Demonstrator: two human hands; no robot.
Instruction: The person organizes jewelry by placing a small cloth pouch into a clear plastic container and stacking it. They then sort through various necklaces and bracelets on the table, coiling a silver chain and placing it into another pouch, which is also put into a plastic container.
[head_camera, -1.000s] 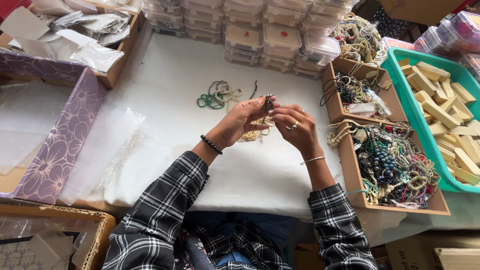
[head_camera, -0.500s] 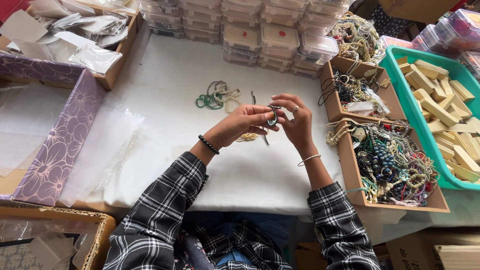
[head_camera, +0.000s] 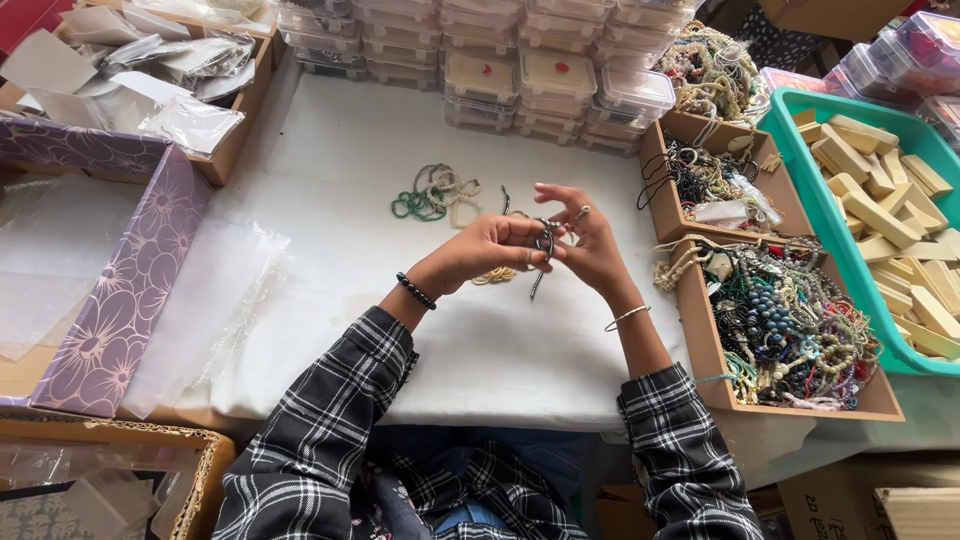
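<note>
Nearest the camera, two forearms in black-and-white plaid sleeves reach forward over the white tabletop. The left wrist wears a dark beaded band, the right a thin silver bangle. The left hand and the right hand meet above the middle of the cloth, and between them hangs a dark beaded bracelet. The left fingers are pinched together on one side of it; the right fingers pinch it from the other side, with the outer ones spread and lifted. A short dark end of the strand dangles below the hands, clear of the cloth.

Just under and behind the hands lies a pale cream strand on the tabletop. A little farther off sits a small heap of green and cream bracelets.

To the right, a cardboard box of mixed coloured beads stands just beside the right forearm, with a second cardboard box of dark strands behind it. Beyond those is a teal tray holding pale wooden blocks. To the left lie clear plastic sleeves and a purple floral box lid.

At the far edge, stacked clear plastic cases line the tabletop.
</note>
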